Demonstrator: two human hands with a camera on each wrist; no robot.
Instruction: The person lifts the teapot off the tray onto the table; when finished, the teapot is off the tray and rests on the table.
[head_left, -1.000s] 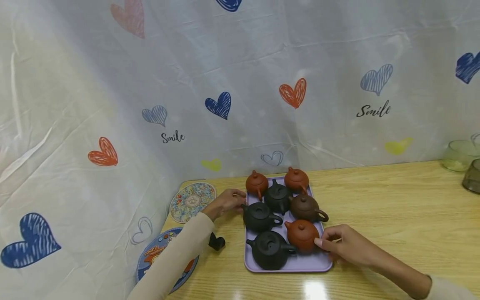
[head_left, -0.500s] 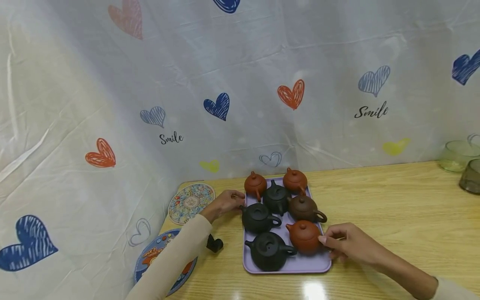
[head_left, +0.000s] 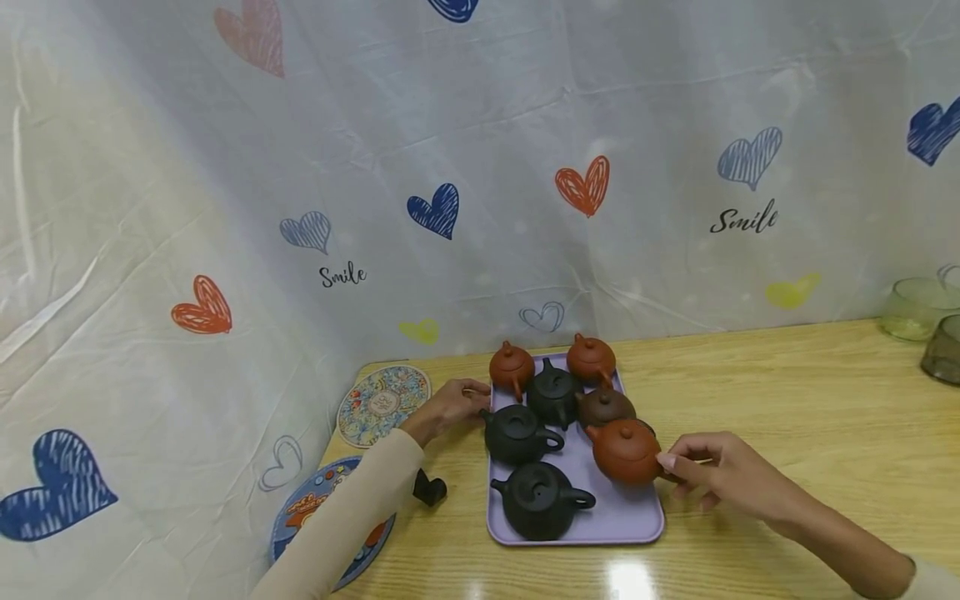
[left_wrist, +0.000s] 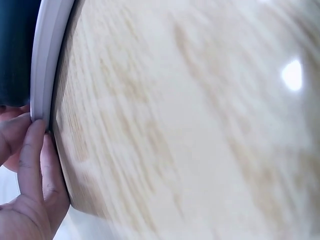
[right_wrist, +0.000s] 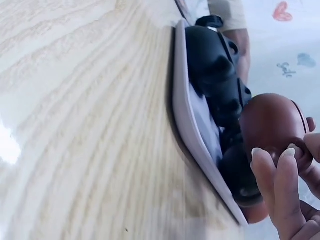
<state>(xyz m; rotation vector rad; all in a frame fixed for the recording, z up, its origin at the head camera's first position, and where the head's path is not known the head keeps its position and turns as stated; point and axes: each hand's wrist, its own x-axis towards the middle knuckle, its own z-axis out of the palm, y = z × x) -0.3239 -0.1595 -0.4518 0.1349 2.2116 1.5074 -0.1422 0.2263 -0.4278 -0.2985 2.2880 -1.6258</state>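
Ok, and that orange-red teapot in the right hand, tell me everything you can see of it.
The orange-red teapot is round-bodied and smooth, like unglazed clay. Its knobbed lid is on; a short spout points away from the right hand, whose fingers and thumb pinch the loop handle. Roughly upright, it hangs above the purple tray, near its right edge, partly hiding the brown teapot in the head view. Whether those two touch is unclear.

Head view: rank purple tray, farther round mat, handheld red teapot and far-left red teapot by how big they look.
Purple tray
Farther round mat
Handheld red teapot
Far-left red teapot, though it stands farther back
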